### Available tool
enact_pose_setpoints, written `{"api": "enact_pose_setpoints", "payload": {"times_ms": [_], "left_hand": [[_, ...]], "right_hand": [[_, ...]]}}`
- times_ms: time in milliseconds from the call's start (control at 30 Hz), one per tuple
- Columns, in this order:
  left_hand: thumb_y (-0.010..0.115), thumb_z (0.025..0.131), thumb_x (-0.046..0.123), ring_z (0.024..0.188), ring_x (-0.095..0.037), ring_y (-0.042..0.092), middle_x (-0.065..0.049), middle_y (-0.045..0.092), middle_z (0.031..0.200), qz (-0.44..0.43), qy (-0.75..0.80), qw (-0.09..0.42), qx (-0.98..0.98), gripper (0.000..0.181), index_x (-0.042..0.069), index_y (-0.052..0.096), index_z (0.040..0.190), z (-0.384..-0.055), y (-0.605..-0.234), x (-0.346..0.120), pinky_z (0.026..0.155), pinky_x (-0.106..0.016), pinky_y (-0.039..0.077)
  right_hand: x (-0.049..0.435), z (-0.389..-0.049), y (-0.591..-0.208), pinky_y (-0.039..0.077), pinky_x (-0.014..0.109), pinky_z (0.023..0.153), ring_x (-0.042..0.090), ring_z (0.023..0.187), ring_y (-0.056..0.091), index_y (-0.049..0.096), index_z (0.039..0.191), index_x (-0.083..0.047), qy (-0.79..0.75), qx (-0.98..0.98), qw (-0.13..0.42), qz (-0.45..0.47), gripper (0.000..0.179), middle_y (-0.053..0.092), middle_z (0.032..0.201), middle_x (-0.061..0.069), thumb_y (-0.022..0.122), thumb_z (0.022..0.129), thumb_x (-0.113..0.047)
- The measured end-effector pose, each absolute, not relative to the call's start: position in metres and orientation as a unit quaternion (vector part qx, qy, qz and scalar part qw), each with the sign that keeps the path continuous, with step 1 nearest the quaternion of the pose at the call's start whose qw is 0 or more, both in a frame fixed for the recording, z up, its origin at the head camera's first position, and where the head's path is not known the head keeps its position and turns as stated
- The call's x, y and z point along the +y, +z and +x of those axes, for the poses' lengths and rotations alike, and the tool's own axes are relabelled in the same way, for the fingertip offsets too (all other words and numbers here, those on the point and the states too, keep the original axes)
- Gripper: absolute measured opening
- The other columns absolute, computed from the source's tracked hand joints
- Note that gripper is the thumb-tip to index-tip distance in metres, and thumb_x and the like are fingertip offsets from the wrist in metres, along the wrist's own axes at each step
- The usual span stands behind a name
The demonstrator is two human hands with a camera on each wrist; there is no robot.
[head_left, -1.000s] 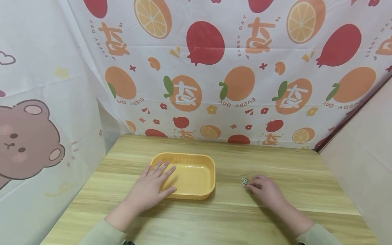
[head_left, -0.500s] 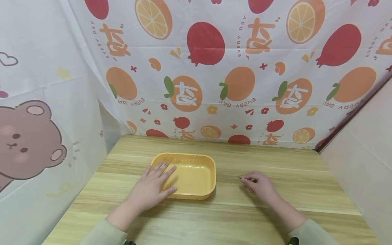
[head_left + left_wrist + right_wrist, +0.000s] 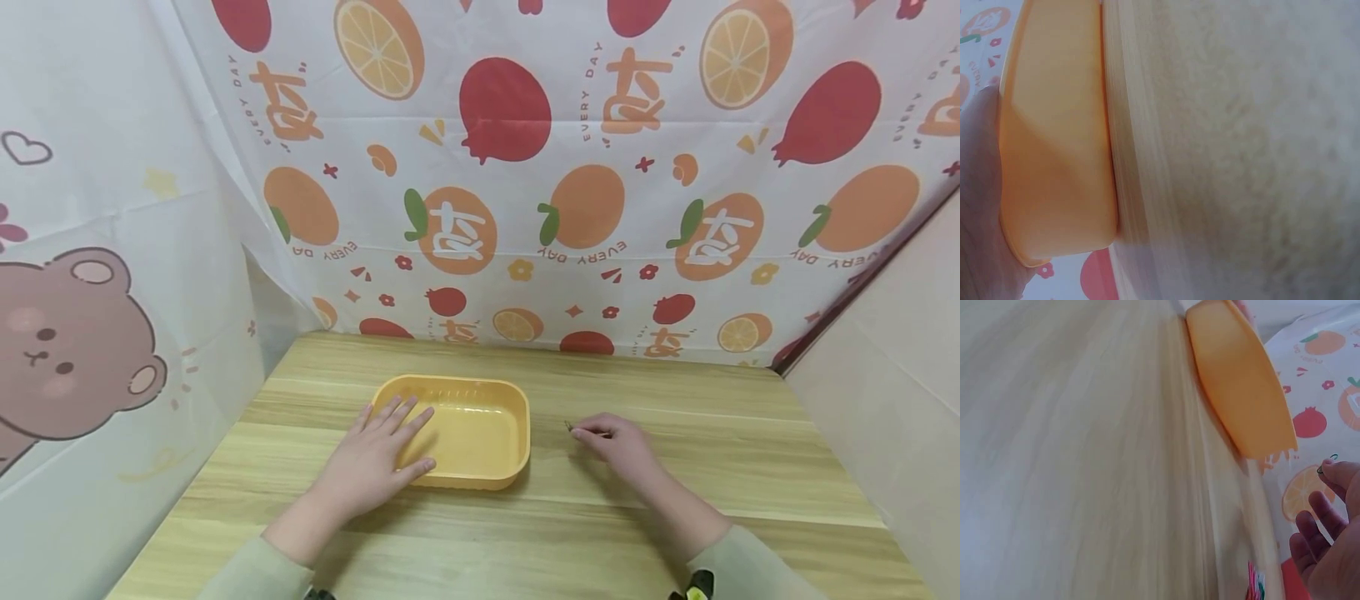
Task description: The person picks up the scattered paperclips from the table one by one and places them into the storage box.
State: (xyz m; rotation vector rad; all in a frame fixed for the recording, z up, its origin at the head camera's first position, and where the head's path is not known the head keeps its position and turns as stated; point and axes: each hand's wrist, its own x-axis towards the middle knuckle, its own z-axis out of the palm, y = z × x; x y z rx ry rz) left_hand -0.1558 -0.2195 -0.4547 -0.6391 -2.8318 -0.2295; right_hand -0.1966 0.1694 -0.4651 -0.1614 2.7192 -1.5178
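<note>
A shallow yellow plastic tray (image 3: 468, 482) stands on the wooden table. My left hand (image 3: 367, 467) lies over its left side, fingers spread straight into the tray and thumb along the near rim. The left wrist view shows this hand (image 3: 979, 187) against the rim of the tray (image 3: 1060, 187). To the right of the tray, my right hand (image 3: 618, 446) pinches a small thin item between thumb and index finger. In the right wrist view it is a green wire loop like a paper clip (image 3: 1334, 457), mostly hidden by the fingertips; the other fingers are loosely bent.
Thin pink, white and green pieces (image 3: 1252, 584) lie at the bottom of the right wrist view. A fruit-print cloth (image 3: 585, 283) hangs behind the table (image 3: 480, 542). Pale cloths close off both sides, the left one (image 3: 202, 275) with a bear print.
My right hand has moved left toward the tray with the pinched item, which has turned edge-on. The left hand stays on the tray; the whole view has shifted slightly.
</note>
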Motion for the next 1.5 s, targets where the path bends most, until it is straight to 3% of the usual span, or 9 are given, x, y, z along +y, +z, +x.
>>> {"api": "enact_pose_setpoints", "payload": {"times_ms": [333, 667, 933, 1100, 1333, 1500], "left_hand": [[0.059, 0.092, 0.059, 0.147, -0.034, 0.027, -0.010, 0.034, 0.158, -0.214, -0.088, 0.110, -0.967, 0.072, 0.024, 0.041, 0.153, -0.156, -0.453, -0.218, 0.118, -0.062, 0.012], [0.059, 0.092, 0.060, 0.148, -0.033, 0.025, -0.009, 0.034, 0.159, -0.212, -0.089, 0.107, -0.967, 0.072, 0.026, 0.040, 0.153, -0.155, -0.454, -0.219, 0.118, -0.061, 0.011], [0.058, 0.092, 0.061, 0.147, -0.033, 0.026, -0.009, 0.034, 0.159, -0.213, -0.088, 0.110, -0.967, 0.073, 0.026, 0.040, 0.153, -0.156, -0.454, -0.219, 0.118, -0.061, 0.012], [0.057, 0.092, 0.062, 0.147, -0.033, 0.027, -0.009, 0.034, 0.159, -0.212, -0.085, 0.110, -0.967, 0.072, 0.026, 0.041, 0.153, -0.156, -0.453, -0.219, 0.118, -0.061, 0.012], [0.059, 0.092, 0.060, 0.147, -0.033, 0.027, -0.009, 0.035, 0.158, -0.212, -0.090, 0.110, -0.967, 0.072, 0.025, 0.042, 0.153, -0.156, -0.452, -0.218, 0.118, -0.062, 0.012], [0.055, 0.093, 0.063, 0.147, -0.033, 0.027, -0.009, 0.034, 0.159, -0.213, -0.083, 0.109, -0.967, 0.072, 0.026, 0.041, 0.153, -0.156, -0.453, -0.219, 0.118, -0.062, 0.013]], "right_hand": [[0.138, -0.204, -0.454, 0.052, 0.038, 0.092, 0.015, 0.101, 0.064, 0.079, 0.096, -0.018, -0.530, 0.847, 0.018, -0.047, 0.015, 0.073, 0.102, -0.004, 0.076, 0.088, -0.031], [0.102, -0.210, -0.438, 0.052, 0.046, 0.092, 0.016, 0.098, 0.064, 0.078, 0.101, -0.014, -0.598, 0.798, 0.052, -0.060, 0.021, 0.072, 0.105, -0.002, 0.075, 0.089, -0.032], [0.072, -0.217, -0.430, 0.050, 0.045, 0.091, 0.031, 0.101, 0.062, 0.076, 0.106, -0.007, -0.611, 0.784, 0.085, -0.075, 0.033, 0.072, 0.104, 0.003, 0.072, 0.091, -0.036], [0.059, -0.218, -0.428, 0.045, 0.054, 0.095, 0.037, 0.103, 0.060, 0.075, 0.109, -0.004, -0.625, 0.769, 0.103, -0.087, 0.034, 0.072, 0.106, 0.008, 0.072, 0.091, -0.033], [0.045, -0.222, -0.430, 0.053, 0.038, 0.087, 0.016, 0.098, 0.063, 0.079, 0.100, -0.013, -0.571, 0.808, 0.074, -0.123, 0.018, 0.073, 0.103, -0.002, 0.074, 0.091, -0.026], [0.036, -0.224, -0.432, 0.054, 0.033, 0.080, 0.014, 0.095, 0.062, 0.079, 0.095, -0.015, -0.521, 0.837, 0.053, -0.158, 0.012, 0.071, 0.099, -0.005, 0.074, 0.090, -0.024]]}}
